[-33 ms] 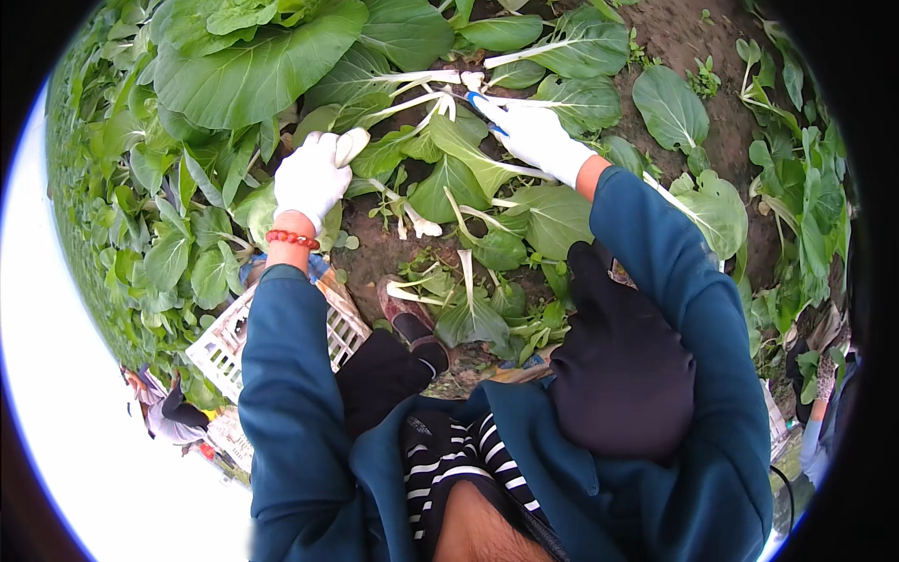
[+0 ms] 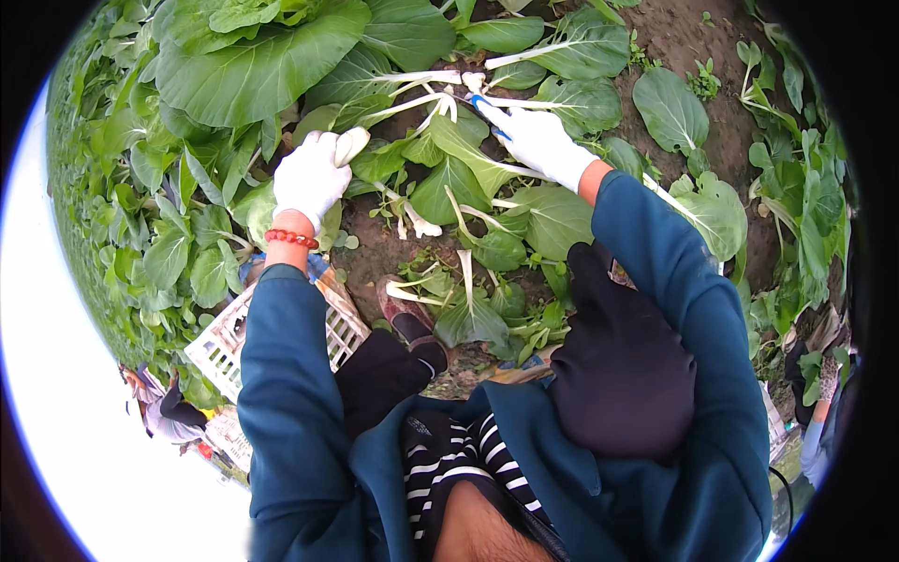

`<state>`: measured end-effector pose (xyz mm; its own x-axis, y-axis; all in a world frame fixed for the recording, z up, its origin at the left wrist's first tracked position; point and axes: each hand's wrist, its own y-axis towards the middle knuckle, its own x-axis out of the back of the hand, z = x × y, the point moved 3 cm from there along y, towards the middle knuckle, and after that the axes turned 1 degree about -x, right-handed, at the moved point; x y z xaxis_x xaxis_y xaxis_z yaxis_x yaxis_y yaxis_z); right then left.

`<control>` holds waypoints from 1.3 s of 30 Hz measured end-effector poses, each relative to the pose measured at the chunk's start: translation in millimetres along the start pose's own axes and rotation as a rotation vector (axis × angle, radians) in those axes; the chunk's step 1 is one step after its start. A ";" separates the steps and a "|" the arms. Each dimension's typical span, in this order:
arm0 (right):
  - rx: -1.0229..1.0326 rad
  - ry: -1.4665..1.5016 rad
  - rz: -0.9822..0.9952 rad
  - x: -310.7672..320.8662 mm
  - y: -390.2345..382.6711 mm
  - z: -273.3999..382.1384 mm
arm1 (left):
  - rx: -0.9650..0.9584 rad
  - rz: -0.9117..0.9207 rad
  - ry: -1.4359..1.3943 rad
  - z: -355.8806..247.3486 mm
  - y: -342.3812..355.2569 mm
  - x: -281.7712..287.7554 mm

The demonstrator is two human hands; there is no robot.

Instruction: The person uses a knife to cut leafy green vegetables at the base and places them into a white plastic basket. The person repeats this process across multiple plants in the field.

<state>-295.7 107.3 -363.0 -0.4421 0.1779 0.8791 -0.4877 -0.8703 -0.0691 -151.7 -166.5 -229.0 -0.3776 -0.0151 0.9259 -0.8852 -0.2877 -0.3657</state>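
I fear a slip by the white-gloved right hand [image 2: 541, 145], clasping a blue-handled knife [image 2: 485, 109] at twelve o'clock, nicking the large-leaved green head [image 2: 257, 75] the white-gloved left hand [image 2: 309, 180] grips.

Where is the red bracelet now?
In the head view, left of centre, the red bracelet circles the left wrist, between white glove and teal sleeve.

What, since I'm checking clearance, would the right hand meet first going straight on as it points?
Probably the white stalk ends just ahead of the right hand, though depth is unclear.
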 end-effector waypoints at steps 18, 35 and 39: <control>-0.410 0.339 -0.044 29.0 -126.2 11.5 | -0.233 0.174 -0.243 -62.9 -74.4 74.6; -0.641 1.222 -0.214 49.0 -131.5 8.7 | -0.014 0.456 -0.112 -89.9 37.8 -40.8; -0.606 1.322 -0.179 68.7 -116.4 14.9 | -0.067 0.387 -0.103 -91.5 24.2 -29.0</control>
<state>-258.1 214.0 -287.6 -0.5340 0.8334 -0.1427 -0.6964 -0.5292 -0.4847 -187.0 -85.4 -273.3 -0.6600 -0.2072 0.7221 -0.7001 -0.1791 -0.6913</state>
